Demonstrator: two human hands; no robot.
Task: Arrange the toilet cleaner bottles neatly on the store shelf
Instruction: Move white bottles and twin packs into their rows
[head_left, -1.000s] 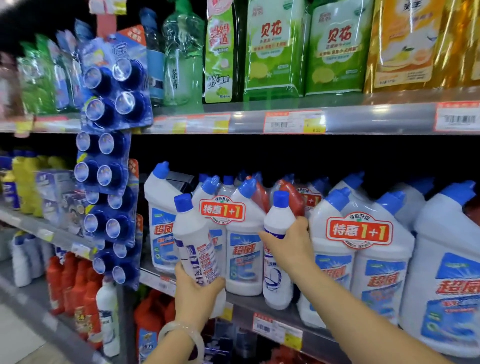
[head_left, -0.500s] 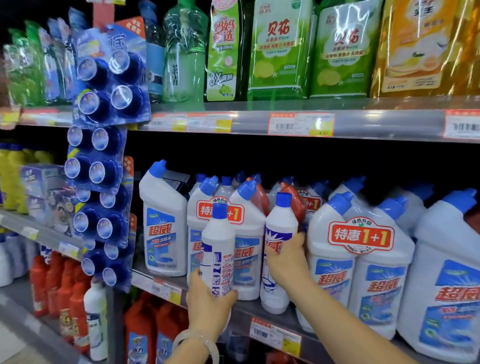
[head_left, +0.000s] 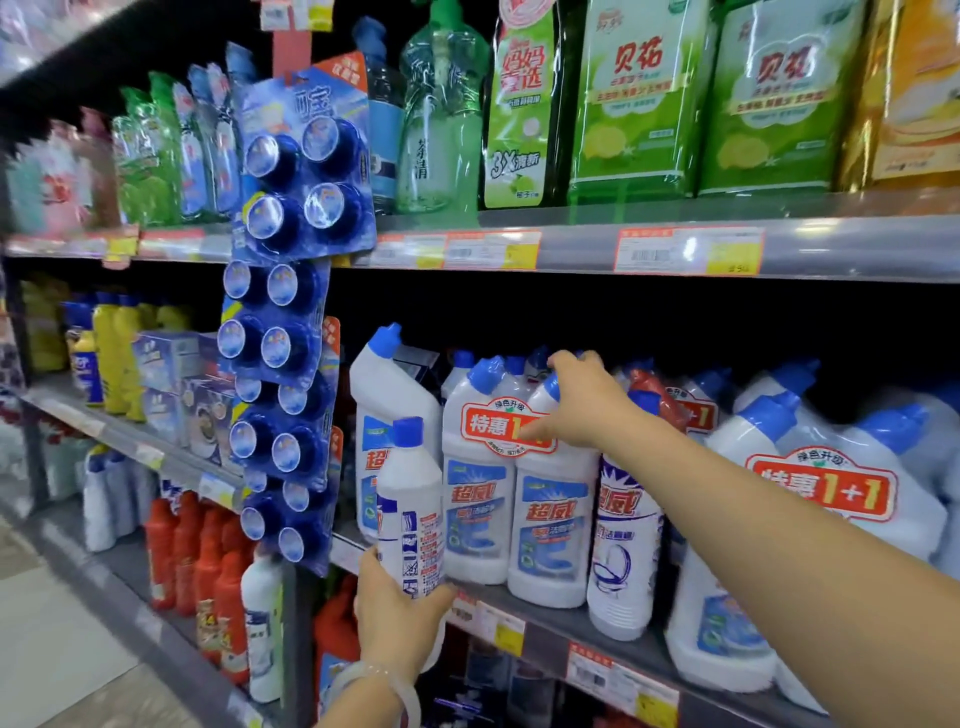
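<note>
Since half a second ago, the right hand (head_left: 582, 402) has left the slim white bottle with the toilet drawing (head_left: 623, 551) and is now reaching higher and more to the left, onto the twin pack (head_left: 483, 519) of toilet cleaner bottles. Its fingers (head_left: 571, 364) are curling over the blue cap and neck of the right bottle of this pack, and the thumb is lying across the red 1+1 label (head_left: 488, 426). The slim bottle is now standing free and upright at the front of the middle shelf (head_left: 545, 639), just to the right of the twin pack. Whether the two are touching, I cannot tell.

The left hand (head_left: 397, 613) is holding the small white bottle with the blue cap (head_left: 410, 499) by its lower part, with the fingers closing around the base. A pale bracelet (head_left: 384, 680) is sitting on the wrist. This bottle is upright in the air, in front of the shelf edge. Earlier it was showing in front of the twin pack. Now it is showing more to the left, over the gap between the tall single bottle (head_left: 384, 395) and the pack.

A hanging strip of blue toilet blocks (head_left: 291, 332) is showing to the left of the bottles. A second twin pack (head_left: 810, 519) is standing to the right of the slim bottle. Green refill pouches (head_left: 644, 104) are standing on the shelf above.
</note>
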